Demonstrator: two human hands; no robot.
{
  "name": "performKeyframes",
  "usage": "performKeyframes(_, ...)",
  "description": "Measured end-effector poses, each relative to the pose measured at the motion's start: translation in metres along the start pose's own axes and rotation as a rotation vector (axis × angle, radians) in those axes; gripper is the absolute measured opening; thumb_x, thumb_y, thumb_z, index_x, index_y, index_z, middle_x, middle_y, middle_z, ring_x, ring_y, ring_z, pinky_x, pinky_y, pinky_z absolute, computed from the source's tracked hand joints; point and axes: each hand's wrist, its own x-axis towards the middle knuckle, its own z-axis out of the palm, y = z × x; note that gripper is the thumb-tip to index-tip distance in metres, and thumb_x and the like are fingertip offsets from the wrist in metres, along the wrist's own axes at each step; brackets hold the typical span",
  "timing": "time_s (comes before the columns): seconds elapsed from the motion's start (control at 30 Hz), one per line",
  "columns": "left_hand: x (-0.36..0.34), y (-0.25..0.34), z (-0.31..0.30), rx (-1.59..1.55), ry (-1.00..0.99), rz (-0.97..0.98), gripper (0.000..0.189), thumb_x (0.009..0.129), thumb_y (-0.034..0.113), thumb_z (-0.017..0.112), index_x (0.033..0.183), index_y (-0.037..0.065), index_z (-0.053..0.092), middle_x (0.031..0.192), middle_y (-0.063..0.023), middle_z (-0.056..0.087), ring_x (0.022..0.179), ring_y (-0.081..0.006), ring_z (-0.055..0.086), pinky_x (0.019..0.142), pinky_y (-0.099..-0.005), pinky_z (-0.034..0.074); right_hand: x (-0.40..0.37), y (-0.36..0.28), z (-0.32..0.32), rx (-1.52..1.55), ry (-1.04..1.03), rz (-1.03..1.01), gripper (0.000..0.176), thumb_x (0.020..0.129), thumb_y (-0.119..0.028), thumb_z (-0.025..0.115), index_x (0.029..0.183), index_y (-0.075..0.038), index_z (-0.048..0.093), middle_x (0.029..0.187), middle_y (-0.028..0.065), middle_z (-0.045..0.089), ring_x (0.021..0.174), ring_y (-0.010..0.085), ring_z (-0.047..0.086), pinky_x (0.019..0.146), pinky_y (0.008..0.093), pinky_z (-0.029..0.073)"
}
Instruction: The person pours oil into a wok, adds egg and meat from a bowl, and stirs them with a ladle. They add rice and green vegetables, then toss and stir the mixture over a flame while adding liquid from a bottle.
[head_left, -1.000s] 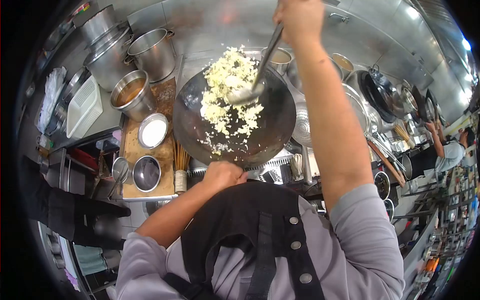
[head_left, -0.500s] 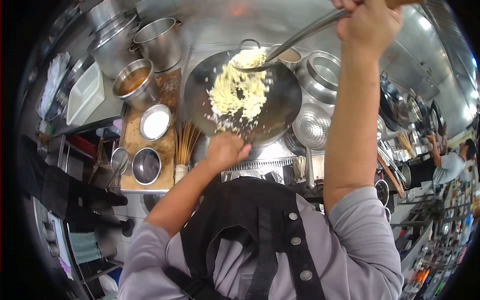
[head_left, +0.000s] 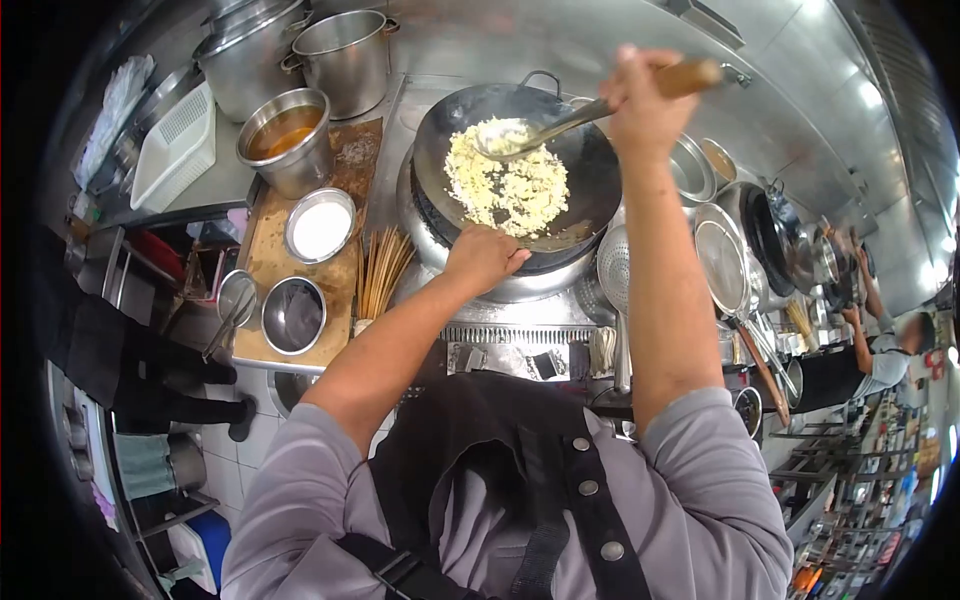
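Note:
A dark wok [head_left: 592,165] sits tilted over the round stove ring [head_left: 525,289]. In it lies loose, crumbly yellow and white food [head_left: 520,190] that looks like egg fried rice. My left hand [head_left: 487,258] is closed at the wok's near rim; what exactly its fingers grip is hidden. Raised to the right of the wok, my right hand [head_left: 643,110] is wrapped round a long ladle [head_left: 570,122] with a wooden end. The ladle's bowl rests at the far part of the food.
Left of the wok, a board [head_left: 262,250] carries a pot of orange liquid [head_left: 283,130], a bowl of white contents [head_left: 320,226] and an empty-looking bowl [head_left: 294,315]. A bamboo brush [head_left: 382,272] stands beside it. A skimmer [head_left: 613,270] lies right. Another person [head_left: 880,355] works far right.
My right hand has come down and the ladle with it. The tossed food has settled in the wok. The wok now tilts, showing the stove ring beneath. The view has shifted somewhat.

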Motion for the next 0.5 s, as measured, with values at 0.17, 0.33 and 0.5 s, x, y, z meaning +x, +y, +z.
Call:
performKeyframes(0.17,-0.004,-0.008,-0.004,-0.058,-0.081,0.03,0.04,0.093,0.038,0.064,0.072,0.005,0.066,0.076,-0.0137,0.068,0.079,-0.0365,0.065,0.079,-0.0491,0.049,0.017,0.029,-0.017,-0.081,-0.09,0.243,0.021,0.086,-0.01,0.078,0.087,-0.003,0.059,0.063,0.0027,0.059,0.048,0.0114,0.056,0.046,0.0268,0.045)
performKeyframes(0.33,-0.002,-0.001,-0.006,0.018,-0.104,-0.025,0.038,0.093,0.038,0.063,0.073,0.007,0.068,0.078,-0.012,0.07,0.082,-0.0348,0.066,0.081,-0.0476,0.048,0.016,0.026,-0.031,-0.131,0.133,0.009,0.017,0.085,-0.007,0.077,0.085,-0.003,0.061,0.064,0.003,0.06,0.048,0.0112,0.055,0.045,0.0256,0.042)
performKeyframes(0.5,-0.005,-0.003,0.004,-0.024,-0.021,-0.022,0.04,0.092,0.038,0.066,0.071,0.005,0.064,0.077,-0.0136,0.066,0.081,-0.0363,0.063,0.081,-0.0485,0.048,0.036,0.026,-0.043,-0.094,0.01,0.126,0.017,0.087,-0.003,0.074,0.084,-0.002,0.057,0.061,0.0049,0.058,0.048,0.013,0.056,0.047,0.0284,0.048)
